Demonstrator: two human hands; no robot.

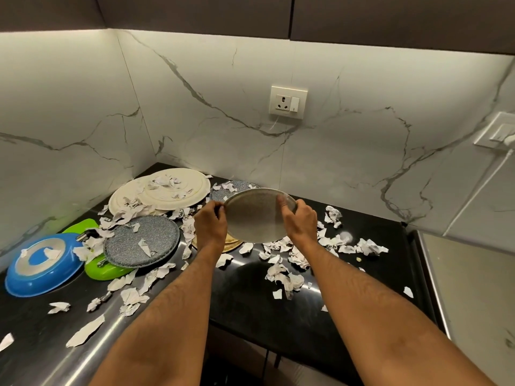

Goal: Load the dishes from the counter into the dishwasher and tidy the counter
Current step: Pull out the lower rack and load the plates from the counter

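Scraps of torn paper [131,298] litter the near black counter [250,307]. Above it, the left hand [210,222] and right hand [299,220] each pinch an opposite rim of a grey speckled plate [257,215], fingers curled over its edge, holding it tilted and clear of the counter. Beyond lie a second speckled plate [142,240], a blue dish [41,264] and cream plates [172,190], paper resting on them. Judged risk: a rim-only grip may slip, or clinging scraps reach the dishwasher.

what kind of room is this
Most likely a home kitchen. A black counter runs along a marble-look backsplash with a wall socket, and plates lie on it, including the steel plate held by both hands.
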